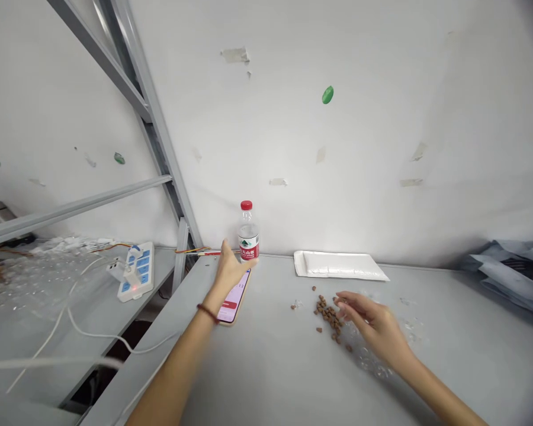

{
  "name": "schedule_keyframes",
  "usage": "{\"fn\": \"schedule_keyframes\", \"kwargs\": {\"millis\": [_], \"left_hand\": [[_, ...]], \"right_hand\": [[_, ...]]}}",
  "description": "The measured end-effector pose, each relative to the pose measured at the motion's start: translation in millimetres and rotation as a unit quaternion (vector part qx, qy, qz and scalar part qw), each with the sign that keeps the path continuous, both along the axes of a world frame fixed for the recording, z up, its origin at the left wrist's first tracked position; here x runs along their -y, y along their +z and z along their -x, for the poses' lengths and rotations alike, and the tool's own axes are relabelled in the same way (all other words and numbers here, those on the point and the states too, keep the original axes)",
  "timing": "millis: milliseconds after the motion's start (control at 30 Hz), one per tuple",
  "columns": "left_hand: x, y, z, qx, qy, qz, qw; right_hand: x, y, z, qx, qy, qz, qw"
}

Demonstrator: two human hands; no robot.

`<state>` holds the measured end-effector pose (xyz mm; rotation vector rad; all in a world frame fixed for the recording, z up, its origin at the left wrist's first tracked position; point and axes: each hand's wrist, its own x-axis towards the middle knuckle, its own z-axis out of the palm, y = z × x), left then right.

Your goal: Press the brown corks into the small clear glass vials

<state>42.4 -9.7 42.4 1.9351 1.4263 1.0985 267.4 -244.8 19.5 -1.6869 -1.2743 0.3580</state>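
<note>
Two hands (231,271) (373,322), one bottle (249,238) (red-capped)

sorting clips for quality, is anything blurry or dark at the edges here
Head view: a white cable at lower left is smeared; head view: the upper-right corner darkens; head view: the bottle and brown pieces look fairly crisp.

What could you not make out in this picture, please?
Head view: upper-left part of the slim, pink-screened smartphone, hidden by the left hand.
Head view: whether the right hand pinches any small brown pellets; too small to tell.
Head view: the rumpled blue-grey bundle's far end, cut off by the right edge.
</note>
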Motion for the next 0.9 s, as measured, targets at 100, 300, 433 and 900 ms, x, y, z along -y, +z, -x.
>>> {"fn": "schedule_keyframes", "kwargs": {"millis": [100, 300, 433, 900], "left_hand": [[-18.6, 2.2, -25.5, 0.003, 0.0, 0.008, 1.0], [-33.2, 3.4, -29.7, 0.001, 0.011, 0.006, 1.0], [-3.3, -0.2, -35.6, 0.037, 0.033, -0.046, 0.998], [142.0, -33.6, -51.5, 0.112, -0.398, -0.053, 0.909]], "right_hand": [[1.7, 2.0, -0.7, -0.019, -0.009, -0.004, 1.0], [0.6, -1.2, -5.4, -0.081, -0.022, -0.03, 0.996], [-2.9, -1.9, -3.4, -0.119, -0.018, -0.025, 0.992], [0.4, 11.1, 34.4, 0.105, 0.107, -0.015, 0.988]]}}
